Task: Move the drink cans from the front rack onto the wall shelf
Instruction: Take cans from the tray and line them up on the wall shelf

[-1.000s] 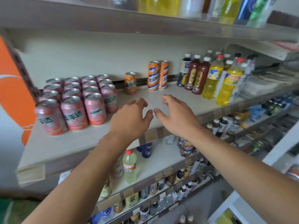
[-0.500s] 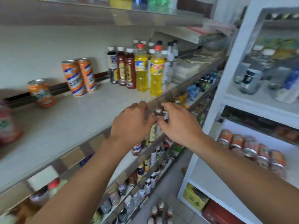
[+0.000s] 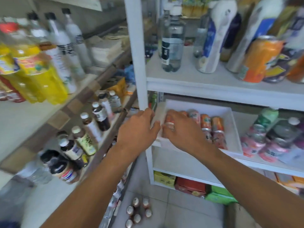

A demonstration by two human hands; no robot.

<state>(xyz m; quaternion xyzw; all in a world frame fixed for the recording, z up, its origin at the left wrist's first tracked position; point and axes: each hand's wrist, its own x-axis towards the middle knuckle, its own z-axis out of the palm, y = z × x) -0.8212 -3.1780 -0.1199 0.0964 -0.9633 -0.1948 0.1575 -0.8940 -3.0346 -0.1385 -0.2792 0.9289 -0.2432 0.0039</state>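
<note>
Head view: my left hand (image 3: 138,129) curls its fingers over the left rim of the white tray (image 3: 233,127) on the white rack (image 3: 137,55), and my right hand (image 3: 182,130) reaches into the tray, fingers bent round one orange can (image 3: 169,120) at its left end. Right of that can I count about three more orange cans (image 3: 205,120) standing in the tray, pink ones in front too blurred to count. Left of the rack, the wall shelf (image 3: 24,116) carries two yellow bottles (image 3: 36,76).
</note>
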